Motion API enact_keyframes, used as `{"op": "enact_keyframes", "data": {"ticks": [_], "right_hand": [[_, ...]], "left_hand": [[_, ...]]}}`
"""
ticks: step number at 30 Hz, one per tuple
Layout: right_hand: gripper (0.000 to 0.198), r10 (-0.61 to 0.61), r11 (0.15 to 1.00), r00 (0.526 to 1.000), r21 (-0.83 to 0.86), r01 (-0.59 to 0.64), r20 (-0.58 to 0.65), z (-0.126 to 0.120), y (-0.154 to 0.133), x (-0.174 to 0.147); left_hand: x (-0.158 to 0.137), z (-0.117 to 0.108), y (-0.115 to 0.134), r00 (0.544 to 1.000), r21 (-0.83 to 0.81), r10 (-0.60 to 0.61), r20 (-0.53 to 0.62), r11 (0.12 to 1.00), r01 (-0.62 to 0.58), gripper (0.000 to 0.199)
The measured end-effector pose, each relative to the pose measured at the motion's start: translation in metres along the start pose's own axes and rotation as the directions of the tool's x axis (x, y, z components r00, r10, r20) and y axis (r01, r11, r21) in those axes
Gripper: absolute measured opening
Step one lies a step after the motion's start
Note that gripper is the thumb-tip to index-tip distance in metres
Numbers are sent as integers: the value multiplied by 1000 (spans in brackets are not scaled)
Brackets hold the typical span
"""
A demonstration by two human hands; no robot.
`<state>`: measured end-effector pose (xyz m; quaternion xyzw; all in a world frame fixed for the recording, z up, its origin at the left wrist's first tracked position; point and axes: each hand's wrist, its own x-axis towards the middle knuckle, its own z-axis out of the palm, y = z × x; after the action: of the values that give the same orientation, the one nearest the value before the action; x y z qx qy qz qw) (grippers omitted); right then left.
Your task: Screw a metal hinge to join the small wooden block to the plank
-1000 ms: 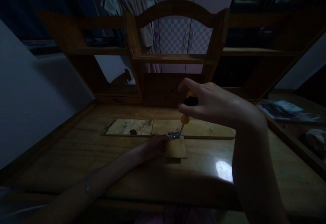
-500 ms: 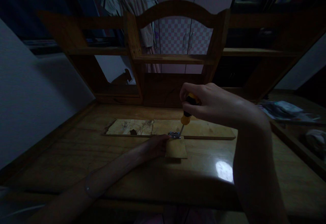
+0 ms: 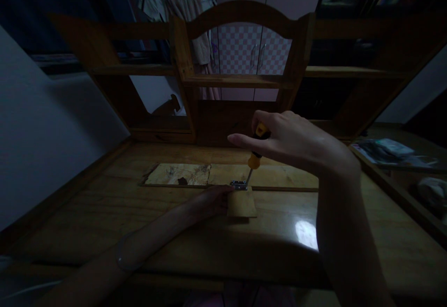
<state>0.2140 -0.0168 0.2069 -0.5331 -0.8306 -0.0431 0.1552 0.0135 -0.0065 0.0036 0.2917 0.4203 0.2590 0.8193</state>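
Observation:
My right hand (image 3: 279, 137) is around the yellow and black handle of a screwdriver (image 3: 254, 160), its thumb stretched out off the handle. The screwdriver leans slightly, its tip down at the right end of a small metal hinge (image 3: 239, 185). That hinge lies across a long, narrow wooden board (image 3: 279, 176) and a small wooden piece (image 3: 241, 204). At the left edge of the small piece, my left hand (image 3: 214, 200) grips it, with the thumb on the hinge's left end. The other left fingers are partly hidden.
Everything lies on a glossy wooden desk (image 3: 157, 218). Behind it rises a wooden shelf unit (image 3: 240, 81). Bags and papers (image 3: 394, 151) lie at the right, past a raised wooden edge. Clothes (image 3: 188, 9) hang at the back. The long board's left part is damaged.
My right thumb has come away from the screwdriver handle and stretched left, as the hand turned slightly. My left hand, the hinge and the boards stay in place.

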Motion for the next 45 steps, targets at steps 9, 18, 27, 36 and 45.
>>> {"op": "enact_keyframes", "data": {"ticks": [9, 18, 27, 36, 45], "right_hand": [[36, -28, 998, 999, -63, 26, -22, 4, 1, -1], [42, -26, 988, 997, -153, 14, -74, 7, -3, 1], [44, -84, 993, 996, 84, 88, -41, 15, 9, 8], [26, -131, 989, 981, 45, 139, -147, 22, 9, 13], [45, -40, 999, 994, -34, 37, -105, 14, 5, 11]], "left_hand": [[8, -1, -2, 996, 6, -37, -75, 999, 37, 27], [7, -1, -2, 996, -5, -42, -84, 999, 41, 24], [8, -8, -5, 999, -20, -21, -42, 1000, 20, 28], [3, -4, -3, 999, -36, -16, -44, 999, 14, 29], [7, -6, -4, 999, -47, -34, -25, 998, 33, 28]]}}
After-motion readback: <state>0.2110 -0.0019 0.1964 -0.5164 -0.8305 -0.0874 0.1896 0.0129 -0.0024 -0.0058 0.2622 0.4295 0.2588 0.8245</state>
